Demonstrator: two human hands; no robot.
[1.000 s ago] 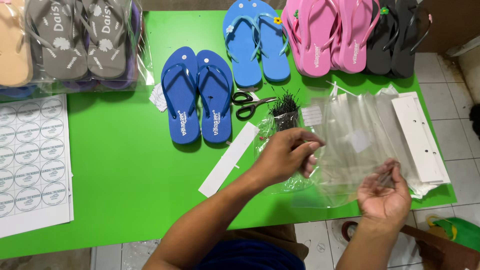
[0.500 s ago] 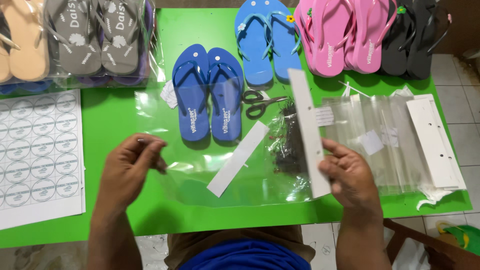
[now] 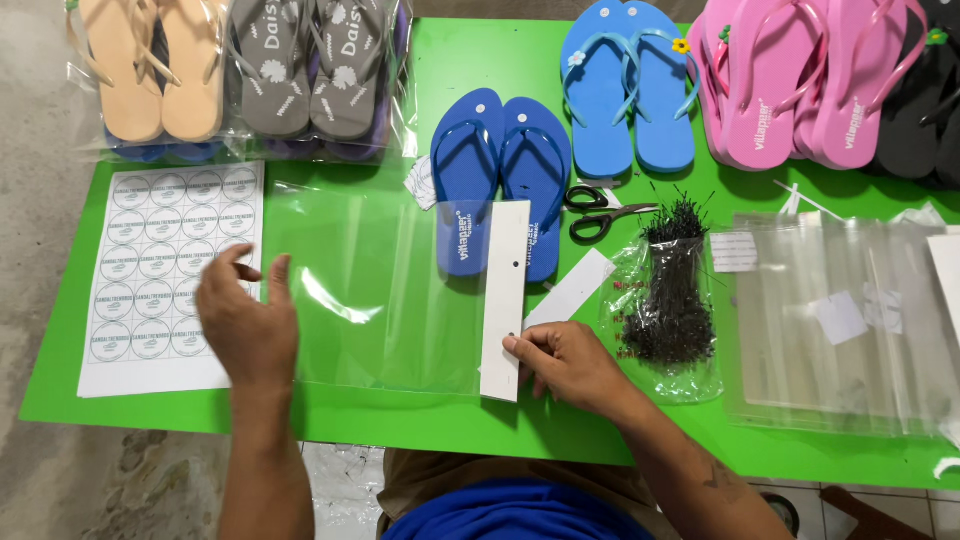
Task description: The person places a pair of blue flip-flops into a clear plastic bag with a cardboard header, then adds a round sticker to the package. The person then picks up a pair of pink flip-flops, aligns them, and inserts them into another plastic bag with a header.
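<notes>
Lying flat on green table [image 3: 420,60]: clear plastic bag [image 3: 380,290], white header card [image 3: 503,298] at its right end, overlapping dark blue flip-flops [image 3: 500,175] just beyond; pressing bag's left edge, left hand [image 3: 245,325], open; pinching card's near right edge, right hand [image 3: 570,365]; lying left, sticker sheet [image 3: 170,270]; right, scissors [image 3: 600,212].

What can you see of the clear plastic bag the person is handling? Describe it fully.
The clear plastic bag is a thin, glossy, see-through sleeve lying flat on the green table. A white card header runs along its right end. The left hand presses its left edge; the right hand holds the header's lower part. It overlaps the dark blue flip-flops.
</notes>
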